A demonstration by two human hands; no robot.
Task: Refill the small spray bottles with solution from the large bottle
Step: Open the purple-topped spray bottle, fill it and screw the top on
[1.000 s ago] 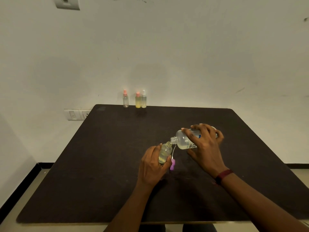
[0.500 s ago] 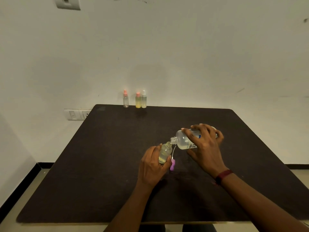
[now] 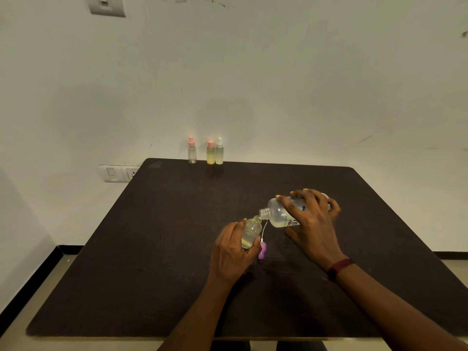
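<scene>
My left hand (image 3: 231, 252) grips a small clear spray bottle (image 3: 251, 232), uncapped and leaning right, holding pale yellowish liquid. My right hand (image 3: 312, 224) holds the large clear bottle (image 3: 279, 214) tipped almost flat, its open neck touching the small bottle's mouth. The small bottle's purple spray cap (image 3: 262, 250), with its white dip tube, lies on the dark table (image 3: 157, 249) between my hands.
Three small spray bottles stand at the table's far edge against the wall: a clear one with a pink cap (image 3: 192, 153), a yellow one with a pink cap (image 3: 210, 152) and one with a white cap (image 3: 219, 151). A wall socket (image 3: 119, 173) sits left of the table.
</scene>
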